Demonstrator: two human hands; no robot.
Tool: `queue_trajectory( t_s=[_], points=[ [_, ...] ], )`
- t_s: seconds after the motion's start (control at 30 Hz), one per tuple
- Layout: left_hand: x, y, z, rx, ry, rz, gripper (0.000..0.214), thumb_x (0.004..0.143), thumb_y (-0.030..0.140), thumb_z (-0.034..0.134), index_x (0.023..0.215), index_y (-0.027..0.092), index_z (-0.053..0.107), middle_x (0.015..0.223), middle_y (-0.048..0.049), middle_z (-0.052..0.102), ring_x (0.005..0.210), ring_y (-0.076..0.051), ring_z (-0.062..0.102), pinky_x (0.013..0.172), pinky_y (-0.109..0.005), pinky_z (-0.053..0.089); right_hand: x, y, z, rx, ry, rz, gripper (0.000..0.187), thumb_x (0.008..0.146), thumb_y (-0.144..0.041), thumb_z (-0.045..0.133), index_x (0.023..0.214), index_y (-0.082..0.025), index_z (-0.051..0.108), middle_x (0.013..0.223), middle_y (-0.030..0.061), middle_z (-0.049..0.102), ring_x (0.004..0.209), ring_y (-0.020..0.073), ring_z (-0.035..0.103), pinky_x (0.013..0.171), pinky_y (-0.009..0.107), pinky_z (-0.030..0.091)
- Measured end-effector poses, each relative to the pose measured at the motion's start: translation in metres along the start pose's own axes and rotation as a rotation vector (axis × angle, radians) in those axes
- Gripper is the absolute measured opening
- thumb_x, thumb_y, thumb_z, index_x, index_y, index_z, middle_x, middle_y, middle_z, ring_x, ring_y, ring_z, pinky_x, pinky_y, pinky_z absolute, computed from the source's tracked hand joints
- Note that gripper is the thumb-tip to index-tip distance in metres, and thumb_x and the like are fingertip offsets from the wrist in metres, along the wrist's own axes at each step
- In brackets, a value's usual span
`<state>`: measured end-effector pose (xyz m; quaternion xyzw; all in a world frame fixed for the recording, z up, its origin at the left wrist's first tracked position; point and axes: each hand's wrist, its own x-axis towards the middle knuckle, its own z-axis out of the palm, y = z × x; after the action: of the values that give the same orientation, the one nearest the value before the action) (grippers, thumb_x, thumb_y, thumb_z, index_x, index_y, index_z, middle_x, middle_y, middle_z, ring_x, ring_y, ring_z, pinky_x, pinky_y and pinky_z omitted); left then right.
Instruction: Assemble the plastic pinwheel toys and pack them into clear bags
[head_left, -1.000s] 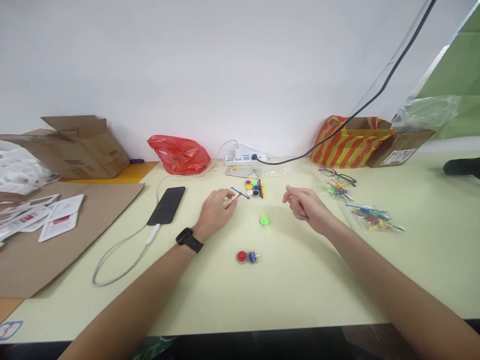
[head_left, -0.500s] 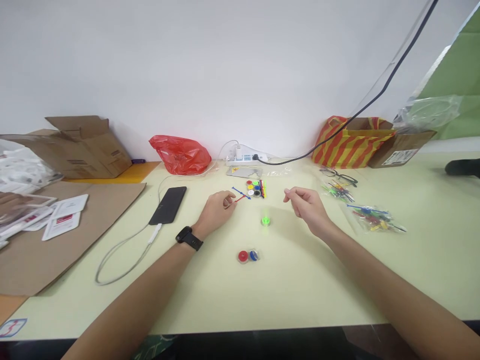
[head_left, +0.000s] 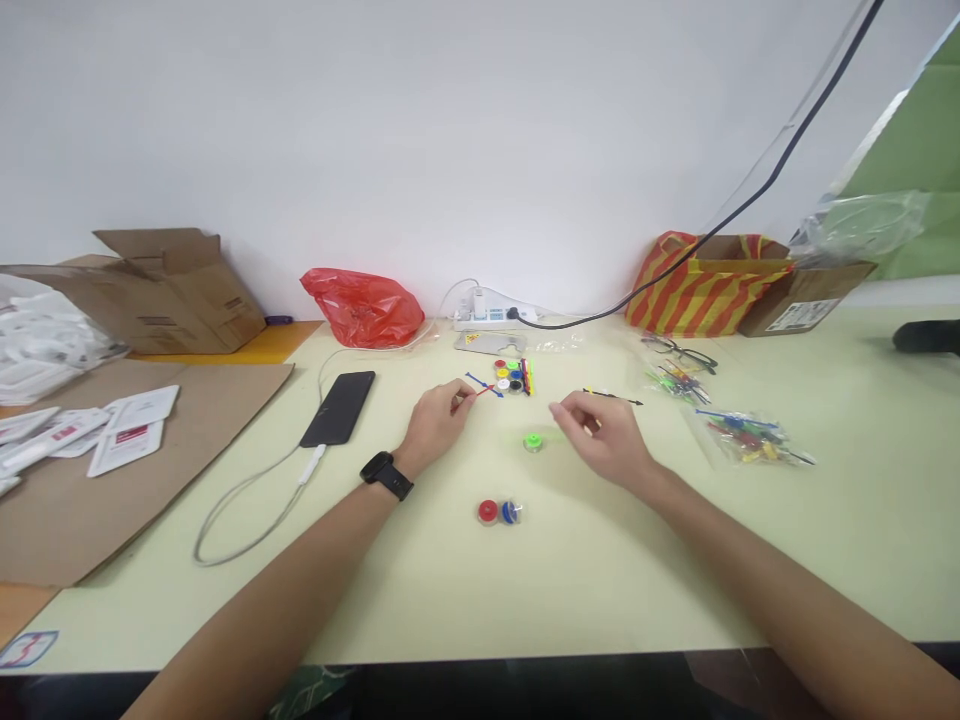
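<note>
Between the thumb and fingertips of my left hand (head_left: 439,425) is one end of a thin red plastic arrow (head_left: 485,390). Its far end reaches a blue arrow (head_left: 480,381) on the table. My right hand (head_left: 606,438) is curled closed, thumb against the fingers, with nothing visible in it. Just behind its knuckles lies a black-and-yellow arrow (head_left: 624,398), partly hidden by the hand. Between my hands sits a small clear round base with a green centre (head_left: 533,442), a faint green blur across it. Nearer me are a red one (head_left: 488,512) and a blue one (head_left: 511,513), side by side.
Several coloured round pieces (head_left: 503,384) and upright-lying arrows (head_left: 528,377) are grouped behind. A phone (head_left: 337,408) on a cable lies left. Bags of arrows (head_left: 754,437) and glasses (head_left: 686,352) are right. A power strip (head_left: 491,318) stands by the wall.
My right hand has moved slightly left and toward me, exposing the black-and-yellow arrow behind it. The green blur over the round base has gone from upright to sideways. My left hand has barely moved.
</note>
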<state>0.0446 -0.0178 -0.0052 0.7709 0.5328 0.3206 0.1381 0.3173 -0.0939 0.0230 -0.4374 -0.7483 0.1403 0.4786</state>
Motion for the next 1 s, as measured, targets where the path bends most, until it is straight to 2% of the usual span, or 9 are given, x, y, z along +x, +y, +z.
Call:
queue_trajectory(
  t_s=[0.13,0.2,0.3,0.43,0.6,0.73,0.83,0.93,1.0],
  points=[
    [-0.002,0.002,0.003,-0.051,0.020,0.036,0.015,0.096,0.031,0.058,0.096,0.024,0.071,0.088,0.0000,0.075,0.078,-0.017,0.065,0.072,-0.030,0.049,-0.016,-0.034,0.016,-0.069,-0.070,-0.381,0.018,0.100,-0.024,0.058,0.084,-0.020,0.064,0.068,0.0028,0.064,0.064,0.0171,0.054,0.063,0.033,0.040],
    [-0.003,0.002,0.004,-0.075,0.021,0.050,0.014,0.096,0.029,0.059,0.096,0.024,0.071,0.093,-0.0002,0.077,0.080,-0.017,0.066,0.074,-0.029,0.051,-0.023,-0.048,0.025,-0.094,-0.173,-0.488,0.013,0.100,-0.026,0.060,0.093,-0.019,0.067,0.081,0.0070,0.070,0.075,0.0210,0.061,0.071,0.036,0.046],
    [-0.003,0.003,0.005,-0.086,0.016,0.063,0.013,0.095,0.027,0.059,0.097,0.024,0.071,0.097,-0.0003,0.078,0.082,-0.017,0.067,0.076,-0.029,0.052,-0.030,-0.054,0.036,-0.163,-0.364,-0.590,0.023,0.103,-0.035,0.057,0.112,-0.018,0.069,0.113,0.0137,0.074,0.110,0.0285,0.065,0.098,0.045,0.049],
    [-0.002,0.004,0.005,-0.074,0.008,0.063,0.013,0.094,0.026,0.059,0.096,0.024,0.072,0.096,-0.0006,0.078,0.081,-0.017,0.068,0.076,-0.030,0.053,-0.027,-0.037,0.035,-0.173,-0.502,-0.453,0.040,0.109,-0.037,0.046,0.141,-0.019,0.059,0.141,0.0132,0.066,0.136,0.0294,0.054,0.120,0.053,0.036],
    [-0.002,0.005,0.004,-0.057,-0.013,0.059,0.012,0.093,0.027,0.060,0.095,0.024,0.072,0.091,-0.0002,0.077,0.078,-0.017,0.067,0.075,-0.030,0.053,-0.013,-0.007,0.020,-0.178,-0.500,-0.231,0.044,0.109,-0.027,0.040,0.149,-0.019,0.055,0.143,0.0135,0.066,0.135,0.0272,0.058,0.116,0.051,0.046],
    [-0.003,0.006,0.003,-0.053,-0.004,0.073,0.013,0.093,0.026,0.060,0.094,0.024,0.072,0.094,-0.0004,0.078,0.081,-0.018,0.068,0.075,-0.030,0.052,-0.011,0.020,0.012,-0.400,-0.535,-0.184,0.061,0.092,-0.002,0.041,0.150,-0.016,0.055,0.154,0.0129,0.056,0.145,0.0278,0.050,0.122,0.051,0.042],
    [-0.003,0.007,0.002,-0.049,0.005,0.071,0.013,0.093,0.026,0.059,0.094,0.024,0.072,0.092,-0.0001,0.077,0.080,-0.018,0.067,0.073,-0.030,0.051,-0.012,0.038,0.007,-0.610,-0.533,-0.116,0.075,0.080,0.007,0.041,0.152,-0.012,0.053,0.159,0.0138,0.051,0.152,0.0291,0.041,0.127,0.052,0.035],
    [-0.003,0.009,0.002,-0.067,0.001,0.076,0.013,0.093,0.026,0.059,0.095,0.024,0.072,0.092,0.0001,0.077,0.079,-0.017,0.067,0.071,-0.029,0.051,-0.007,0.044,0.002,-0.706,-0.455,-0.088,0.064,0.084,0.005,0.045,0.144,-0.011,0.060,0.157,0.0168,0.053,0.155,0.0332,0.036,0.128,0.055,0.032],
    [-0.004,0.009,0.003,-0.085,-0.003,0.083,0.014,0.094,0.026,0.059,0.096,0.024,0.072,0.093,0.0001,0.077,0.080,-0.017,0.067,0.072,-0.029,0.051,-0.004,0.035,0.000,-0.625,-0.401,-0.136,0.050,0.095,-0.005,0.047,0.142,-0.014,0.062,0.155,0.0157,0.055,0.154,0.0342,0.036,0.127,0.057,0.032]
  ],
)
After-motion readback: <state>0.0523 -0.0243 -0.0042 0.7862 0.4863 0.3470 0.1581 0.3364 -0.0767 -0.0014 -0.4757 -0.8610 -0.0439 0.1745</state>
